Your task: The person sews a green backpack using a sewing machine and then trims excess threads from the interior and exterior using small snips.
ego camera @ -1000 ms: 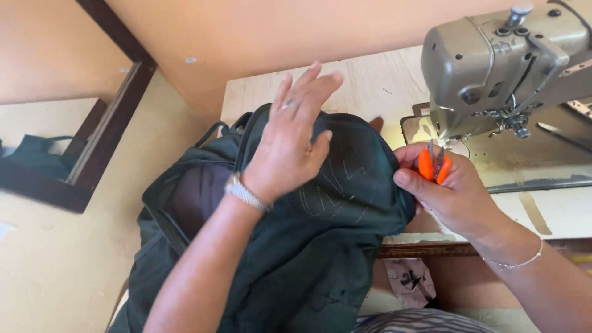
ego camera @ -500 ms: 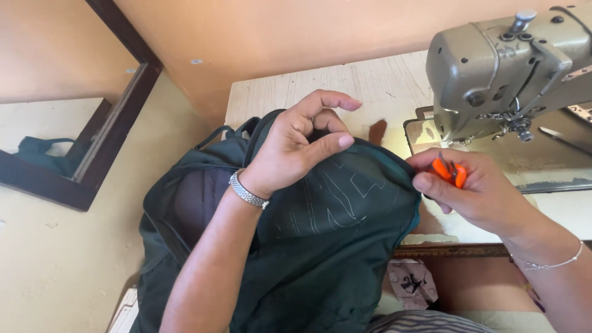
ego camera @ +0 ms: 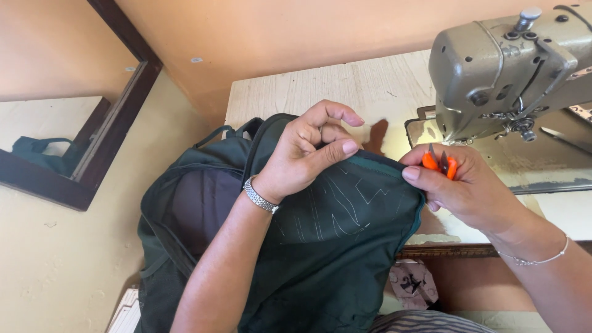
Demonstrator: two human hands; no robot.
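Head view of thread trimming on a dark green backpack (ego camera: pixel 320 246), which lies partly on the person's lap and partly over the near edge of the wooden worktop (ego camera: pixel 333 86), just in front of the sewing machine (ego camera: pixel 512 68). The left hand (ego camera: pixel 308 154) rests on the upper panel of the backpack with fingers curled and thumb pressed toward the forefinger, apparently pinching a fold of cloth or a thread end near the top seam. The right hand (ego camera: pixel 468 185) is closed around small orange thread snips (ego camera: pixel 439 163), held at the right corner of the same seam.

To do this step well, the left hand should keep the panel taut and lift the loose thread clear of the cloth, so that the blades meet thread alone. The snips are best brought close to the seam with their tips angled away from the fabric and the pale stitched lines (ego camera: pixel 327 213) on the panel.

What the left fingertips actually hold cannot be made out. The blades of the snips are largely hidden by the right fingers, so whether they are apart or closed is unclear. The lower backpack and the machine's right side are cut off by the picture's edge.
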